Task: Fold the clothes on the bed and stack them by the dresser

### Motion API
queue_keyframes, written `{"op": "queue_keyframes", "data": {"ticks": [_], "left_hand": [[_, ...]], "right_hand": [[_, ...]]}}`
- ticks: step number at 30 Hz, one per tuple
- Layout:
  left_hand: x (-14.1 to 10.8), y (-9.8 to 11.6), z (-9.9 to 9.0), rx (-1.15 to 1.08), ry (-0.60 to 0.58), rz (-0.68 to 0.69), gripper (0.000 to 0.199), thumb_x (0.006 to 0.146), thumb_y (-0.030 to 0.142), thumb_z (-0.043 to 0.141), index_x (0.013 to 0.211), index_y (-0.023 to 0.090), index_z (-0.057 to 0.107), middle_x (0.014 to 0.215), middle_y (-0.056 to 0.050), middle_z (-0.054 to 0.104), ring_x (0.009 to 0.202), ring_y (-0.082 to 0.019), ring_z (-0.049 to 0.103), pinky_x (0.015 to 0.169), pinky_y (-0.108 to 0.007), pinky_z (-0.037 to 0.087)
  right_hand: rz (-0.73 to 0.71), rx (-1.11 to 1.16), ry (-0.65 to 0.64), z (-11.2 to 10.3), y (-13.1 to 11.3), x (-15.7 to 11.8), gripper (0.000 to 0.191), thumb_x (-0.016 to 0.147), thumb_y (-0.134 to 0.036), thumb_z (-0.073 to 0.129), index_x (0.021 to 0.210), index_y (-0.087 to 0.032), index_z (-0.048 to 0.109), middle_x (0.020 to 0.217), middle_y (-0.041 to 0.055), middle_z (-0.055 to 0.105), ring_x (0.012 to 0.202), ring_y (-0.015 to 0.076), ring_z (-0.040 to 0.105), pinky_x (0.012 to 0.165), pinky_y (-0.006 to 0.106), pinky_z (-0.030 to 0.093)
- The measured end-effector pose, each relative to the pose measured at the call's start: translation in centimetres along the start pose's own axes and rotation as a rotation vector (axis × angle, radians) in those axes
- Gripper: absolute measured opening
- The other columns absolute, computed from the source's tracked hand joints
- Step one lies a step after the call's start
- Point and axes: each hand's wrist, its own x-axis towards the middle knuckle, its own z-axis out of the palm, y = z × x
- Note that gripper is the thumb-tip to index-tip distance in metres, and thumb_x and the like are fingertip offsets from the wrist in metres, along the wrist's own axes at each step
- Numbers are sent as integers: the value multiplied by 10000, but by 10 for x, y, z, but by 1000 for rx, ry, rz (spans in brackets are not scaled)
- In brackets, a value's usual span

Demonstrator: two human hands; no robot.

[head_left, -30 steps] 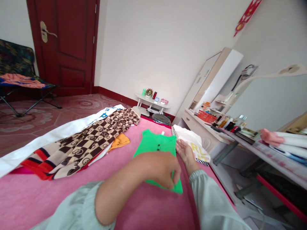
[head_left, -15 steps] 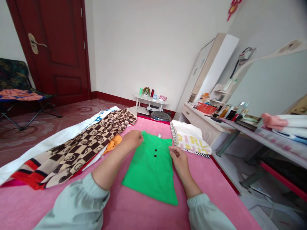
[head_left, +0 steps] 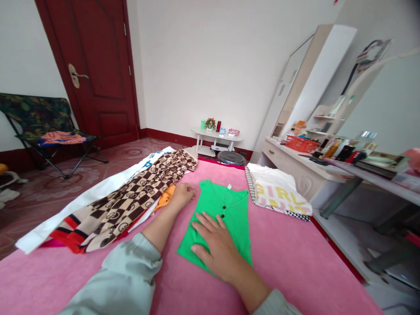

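A green garment (head_left: 238, 210) with two black buttons lies folded flat on the pink bed cover (head_left: 288, 249). My right hand (head_left: 216, 247) rests on its lower middle, palm down and fingers spread. Just left of the garment's top left corner is my left hand (head_left: 183, 195), its fingers loosely curled and nothing seen between them. Beside that hand lies an orange cloth (head_left: 165, 197), partly under a brown and beige checked garment (head_left: 127, 199).
White folded clothes (head_left: 278, 188) with lettering lie at the right edge of the bed. A white garment (head_left: 82, 197) stretches along the left edge. Beyond stand a low white table (head_left: 216, 136), a chair (head_left: 42, 116) and a dresser (head_left: 295, 164).
My right hand has moved from the garment's upper right edge onto its middle and spread flat. My left hand has come off the top left corner. The view has turned left.
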Motion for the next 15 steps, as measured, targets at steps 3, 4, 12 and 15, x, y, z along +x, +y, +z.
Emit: {"op": "queue_keyframes", "data": {"ticks": [3,4,12,15], "left_hand": [[10,5,5,-59,-4,-89,280,813,138,545,1085,100,600,767,-54,718,646,-111,669,566,-165,507],[16,7,7,-73,-10,-115,262,814,148,554,1066,101,607,756,-54,716,643,-111,670,564,-163,508],[71,31,18,-48,-50,-321,213,813,282,604,701,101,610,504,-47,615,451,-131,595,488,-226,512],[82,39,21,-8,-83,-353,206,745,246,684,619,116,586,443,-38,580,414,-139,573,471,-241,503]], "right_hand": [[2,-15,17,1,1,-1,517,859,-439,536,1353,-321,441,1493,19,329,1396,242,225,1136,522,71],[1,-16,19,1,1,-1,515,860,-442,533,1353,-322,441,1494,16,327,1396,241,225,1137,519,71],[14,-7,18,1,4,-3,507,882,-468,493,1361,-316,426,1498,9,324,1397,218,219,1146,492,68],[18,-3,14,0,4,-3,509,891,-477,475,1367,-305,418,1504,5,313,1400,217,210,1147,485,67]]}}
